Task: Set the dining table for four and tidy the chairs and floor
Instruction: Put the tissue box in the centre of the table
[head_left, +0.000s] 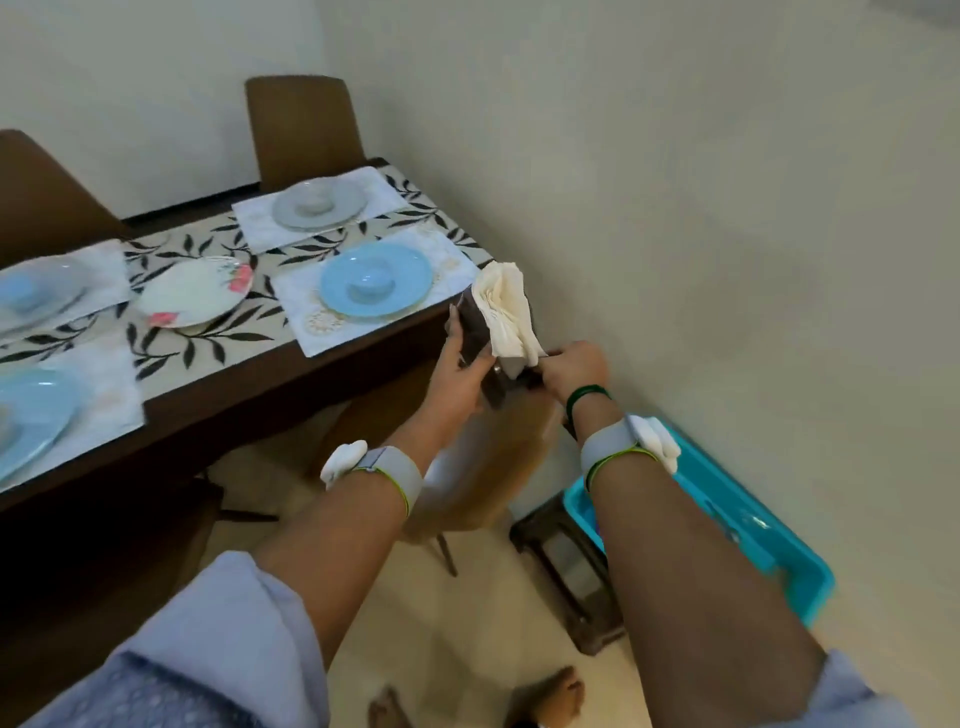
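I hold a dark napkin holder (475, 332) full of cream napkins (506, 306) in the air, just off the table's right end. My left hand (460, 371) grips its left side and my right hand (571, 369) grips its right base. The dark wooden table (270, 384) carries a leaf-patterned runner (208, 343) and pale placemats. A blue plate with a bowl (375, 280) lies nearest the holder. A grey plate with a bowl (319, 205) sits behind it. A floral plate (195, 293) rests mid-table. More plates (31, 415) lie at the left.
Brown chairs stand at the far side (301, 124) and far left (41, 197). A tan chair (483, 467) is tucked below my hands. A turquoise tub (753, 525) sits on a dark stool (576, 582) by the wall at the right. My bare feet (545, 696) are on the pale floor.
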